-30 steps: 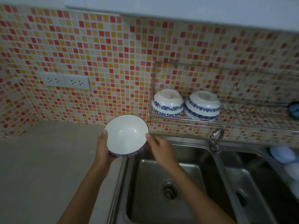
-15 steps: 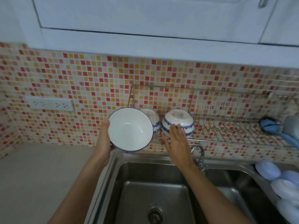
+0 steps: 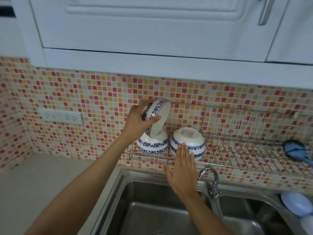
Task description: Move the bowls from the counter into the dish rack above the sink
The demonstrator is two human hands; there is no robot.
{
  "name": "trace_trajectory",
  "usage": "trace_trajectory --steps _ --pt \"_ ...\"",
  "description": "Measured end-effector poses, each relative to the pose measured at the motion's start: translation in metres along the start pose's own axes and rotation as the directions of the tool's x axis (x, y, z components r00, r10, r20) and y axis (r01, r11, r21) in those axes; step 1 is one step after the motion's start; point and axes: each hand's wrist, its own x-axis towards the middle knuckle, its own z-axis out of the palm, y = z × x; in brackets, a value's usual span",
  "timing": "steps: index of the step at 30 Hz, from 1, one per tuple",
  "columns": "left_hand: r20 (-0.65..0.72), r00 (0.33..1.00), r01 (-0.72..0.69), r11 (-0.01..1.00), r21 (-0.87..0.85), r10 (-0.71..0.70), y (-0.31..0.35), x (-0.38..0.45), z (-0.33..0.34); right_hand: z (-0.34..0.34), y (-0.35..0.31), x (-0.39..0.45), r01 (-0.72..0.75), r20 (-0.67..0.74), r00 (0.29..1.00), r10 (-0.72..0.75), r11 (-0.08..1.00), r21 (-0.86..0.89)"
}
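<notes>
A wall of small red, orange and yellow mosaic tiles runs behind a steel double sink, with white cabinets above it and a white socket strip on the left. A pale counter lies to the left of the sink. On the tiles, above the sink, hangs a wire dish rack.

The left hand holds a blue-and-white bowl up at the left end of the rack. The hand grips it from the outside, with the thumb across the patterned wall and the other fingers behind it. The bowl is tilted on its side, so its white inside faces to the right and a little down. Its lower rim is touching, or very nearly touching, the base of an upside-down bowl that already stands in the rack's left corner.

Just beside that one stands a second upside-down bowl. The right hand is flat and wide, holding nothing; its fingertips rest against the lower front of this second bowl, and the palm is over the front rail of the rack.

At the right end of the rack lies a blue brush. A tap stands between the two basins, and pale blue dishes lie at the far right.
</notes>
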Motion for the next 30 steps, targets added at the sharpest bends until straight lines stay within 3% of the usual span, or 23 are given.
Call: trace_trajectory --steps 4,7,9,13,20,30 --pt "0.120 0.979 -0.193 0.935 0.298 0.164 -0.012 0.002 0.021 0.001 0.001 0.000 0.010 0.012 1.000 -0.011 1.000 0.015" --pt "0.242 0.937 -0.343 0.782 0.520 0.250 -0.025 0.000 0.038 0.000 0.001 0.000 0.013 0.024 1.000 -0.013 1.000 0.018" --pt "0.303 0.910 -0.413 0.689 0.595 0.284 -0.032 0.000 0.045 0.000 0.001 0.000 0.013 0.023 1.000 -0.014 1.000 0.023" --pt "0.395 0.877 -0.475 0.607 0.637 0.272 -0.045 -0.001 0.053 0.000 0.001 0.000 0.008 0.026 1.000 -0.009 0.999 0.032" --pt "0.418 0.895 -0.408 0.665 0.625 0.155 -0.068 -0.005 0.055 0.002 0.001 0.000 0.003 0.025 1.000 -0.004 0.999 0.041" --pt "0.405 0.910 -0.348 0.700 0.624 0.092 -0.080 -0.012 0.062 0.003 0.001 -0.001 -0.004 0.024 1.000 0.003 1.000 0.021"
